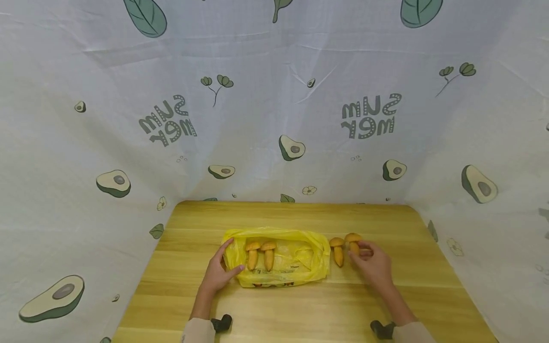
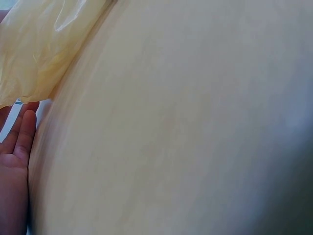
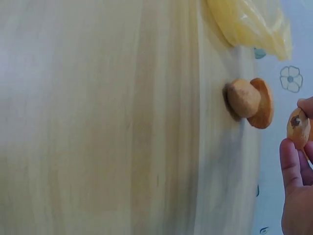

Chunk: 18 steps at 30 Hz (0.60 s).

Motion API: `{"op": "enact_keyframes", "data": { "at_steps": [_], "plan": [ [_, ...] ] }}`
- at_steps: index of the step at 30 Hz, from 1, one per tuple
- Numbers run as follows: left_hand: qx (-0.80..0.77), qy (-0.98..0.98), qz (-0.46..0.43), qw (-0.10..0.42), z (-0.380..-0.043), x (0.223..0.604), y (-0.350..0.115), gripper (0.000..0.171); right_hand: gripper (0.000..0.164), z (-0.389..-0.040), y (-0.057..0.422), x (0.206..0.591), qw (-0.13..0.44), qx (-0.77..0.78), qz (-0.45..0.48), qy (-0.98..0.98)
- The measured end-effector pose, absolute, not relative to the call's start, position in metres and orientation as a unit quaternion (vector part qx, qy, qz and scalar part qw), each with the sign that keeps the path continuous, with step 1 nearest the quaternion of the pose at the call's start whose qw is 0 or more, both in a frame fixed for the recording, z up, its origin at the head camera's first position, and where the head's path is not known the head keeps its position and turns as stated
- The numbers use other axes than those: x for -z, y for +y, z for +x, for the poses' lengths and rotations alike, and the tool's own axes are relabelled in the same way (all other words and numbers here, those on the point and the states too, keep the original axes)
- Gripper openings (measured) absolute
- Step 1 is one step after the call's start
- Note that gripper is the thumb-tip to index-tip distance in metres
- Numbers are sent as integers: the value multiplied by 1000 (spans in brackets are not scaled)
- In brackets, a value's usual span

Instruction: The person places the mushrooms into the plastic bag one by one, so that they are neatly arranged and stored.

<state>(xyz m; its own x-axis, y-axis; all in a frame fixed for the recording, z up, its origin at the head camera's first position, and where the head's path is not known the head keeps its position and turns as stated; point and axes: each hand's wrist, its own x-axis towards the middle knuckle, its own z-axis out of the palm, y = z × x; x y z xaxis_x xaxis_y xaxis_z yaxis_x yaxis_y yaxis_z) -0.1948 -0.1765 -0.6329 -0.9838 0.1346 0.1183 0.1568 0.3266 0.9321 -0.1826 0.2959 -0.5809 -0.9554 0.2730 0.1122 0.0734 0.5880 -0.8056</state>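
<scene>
At the lower centre of the head view, a yellow bag (image 1: 283, 233) was laid with its mouth open on a wooden table (image 1: 300, 309). Its left end was touched by the left hand (image 1: 216, 275), whose forearm was slanted up and to the right from the bottom edge. The thumb and forefinger of that hand were spread wide apart, one set at the front of the bag's end and the other at the back. In the left wrist view, part of the hand was cut off by the left edge; how firmly the plastic was held could not be told.

Inside the bag, toward its left end, two mushrooms (image 1: 269, 257) were placed side by side, caps toward the top of the frame. Just beside the bag's right end, a third mushroom (image 1: 338, 252) was left lying on the table, its cap likewise turned upward in the frame.

To the right of that one, a fourth mushroom (image 1: 353, 237) was pinched by the stem between the thumb and fingers of the right hand (image 1: 377, 267). The right forearm was angled up and to the left from the lower right. In the right wrist view, the stem's end was seen between the fingertips at the right edge. Whether this mushroom was lifted or rested on the table could not be told.
</scene>
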Motion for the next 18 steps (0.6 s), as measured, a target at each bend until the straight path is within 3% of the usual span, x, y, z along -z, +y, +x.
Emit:
{"op": "enact_keyframes", "data": {
  "at_steps": [18],
  "plan": [
    [578,-810,-97,11,-194,633,-177,91,52,-190,271,559,89,-480,-88,-868]
  ]
}}
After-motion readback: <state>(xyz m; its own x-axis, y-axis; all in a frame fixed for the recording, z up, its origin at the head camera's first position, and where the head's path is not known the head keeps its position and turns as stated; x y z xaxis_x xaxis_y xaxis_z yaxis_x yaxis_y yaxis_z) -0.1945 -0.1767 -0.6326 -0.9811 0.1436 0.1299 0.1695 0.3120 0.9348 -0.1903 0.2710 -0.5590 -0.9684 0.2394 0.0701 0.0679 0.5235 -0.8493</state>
